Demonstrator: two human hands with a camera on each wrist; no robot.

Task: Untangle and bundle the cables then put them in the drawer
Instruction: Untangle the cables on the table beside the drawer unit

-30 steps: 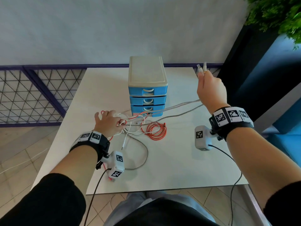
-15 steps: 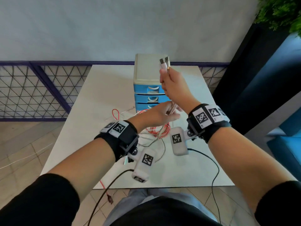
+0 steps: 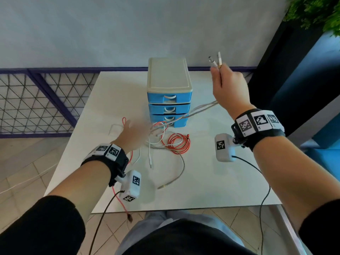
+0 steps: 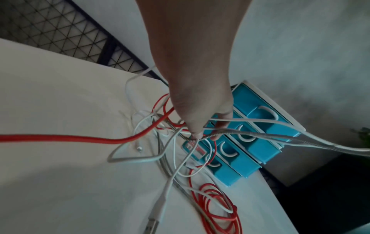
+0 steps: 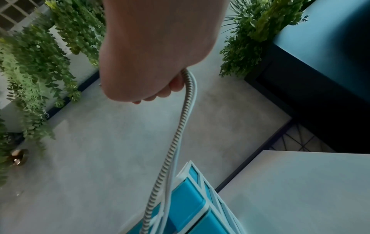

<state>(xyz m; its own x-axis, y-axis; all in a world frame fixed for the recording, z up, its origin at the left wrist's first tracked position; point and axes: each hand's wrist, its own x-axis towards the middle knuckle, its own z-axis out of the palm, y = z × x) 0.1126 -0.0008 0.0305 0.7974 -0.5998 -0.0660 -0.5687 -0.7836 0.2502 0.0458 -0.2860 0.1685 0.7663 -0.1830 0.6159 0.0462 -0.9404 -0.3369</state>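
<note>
My right hand (image 3: 218, 70) is raised right of the blue drawer unit (image 3: 169, 96) and grips the plug ends of a white cable and a braided grey cable (image 5: 180, 126). Both cables (image 3: 200, 108) stretch down-left across the drawer fronts to the tangle (image 3: 158, 131) on the white table (image 3: 211, 181). My left hand (image 3: 134, 135), blurred, sits on the tangle; the left wrist view shows its fingertips (image 4: 197, 134) pinching the braided cable. A red cable coil (image 3: 177, 142) lies beside it. All drawers look closed.
One red cable end (image 3: 129, 217) hangs over the table's front edge. A loose braided end (image 3: 161, 187) and a white plug (image 3: 150, 165) lie mid-table. A metal grid fence (image 3: 36, 100) stands left, dark blue furniture (image 3: 303, 89) and a plant (image 3: 316, 13) right.
My hands were close together in front of the drawers; the right hand has swung up and right with the plug ends, the left has dropped down-left onto the tangle, stretching the two cables.
</note>
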